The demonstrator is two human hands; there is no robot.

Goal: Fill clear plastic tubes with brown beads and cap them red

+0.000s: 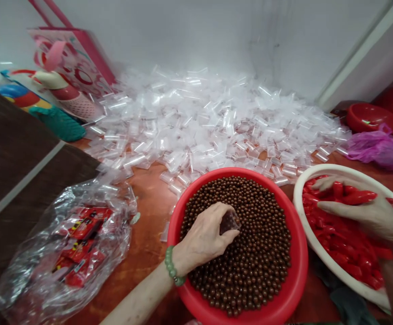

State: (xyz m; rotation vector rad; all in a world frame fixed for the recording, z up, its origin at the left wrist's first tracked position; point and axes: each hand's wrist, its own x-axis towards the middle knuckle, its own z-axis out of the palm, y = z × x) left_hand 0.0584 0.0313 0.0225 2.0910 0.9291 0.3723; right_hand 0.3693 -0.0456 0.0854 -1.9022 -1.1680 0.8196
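Note:
My left hand [208, 232], with a green bead bracelet at the wrist, is closed around a small clear plastic tube [230, 220]. It is over a red basin [299, 271] full of small round brown balls [250, 253]. At the right, my right hand [362, 212], blurred, reaches into a white oval basin [313, 241] of glossy red pieces [341, 243]. One red piece [360, 197] lies between its thumb and fingers; whether they grip it is blurred.
Many clear tubes [196, 122] are heaped by the wall. Left are a plastic bag with red packets [84, 225], a dark box [20, 180], a pink gift bag [81, 63] and a bottle [69, 97]. A purple bag [382, 146] and red bowl [374, 118] are at right.

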